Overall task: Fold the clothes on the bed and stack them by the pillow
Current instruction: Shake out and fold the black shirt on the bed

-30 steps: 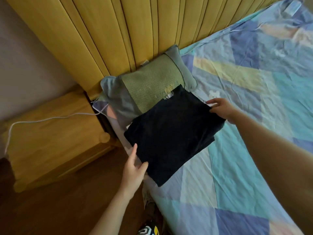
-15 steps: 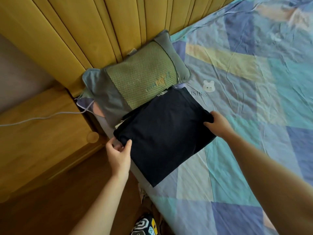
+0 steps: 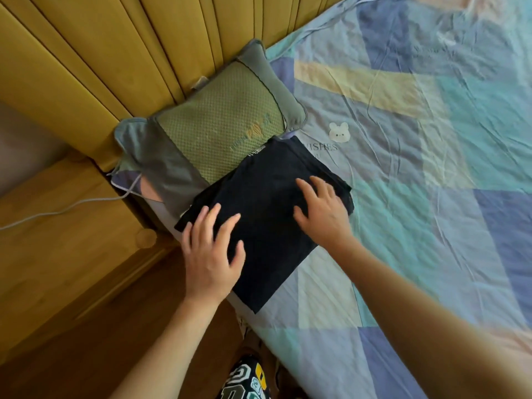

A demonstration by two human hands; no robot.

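Note:
A folded dark navy garment [image 3: 267,197] lies flat on the bed [image 3: 431,197], its far edge touching the green and grey pillow [image 3: 218,128]. More dark fabric edges show under it at its left side. My left hand [image 3: 211,251] rests palm-down with spread fingers on the garment's near left part. On its right part lies my right hand [image 3: 322,211], also flat with straight fingers.
The yellow padded headboard [image 3: 129,53] runs behind the pillow. A wooden nightstand [image 3: 57,240] with a white cable [image 3: 72,207] stands left of the bed, with wooden floor below it. The patchwork sheet stretches to the right.
Both hands let go of the garment's edges and now lie flat on top of it. The garment has settled on the bed against the pillow.

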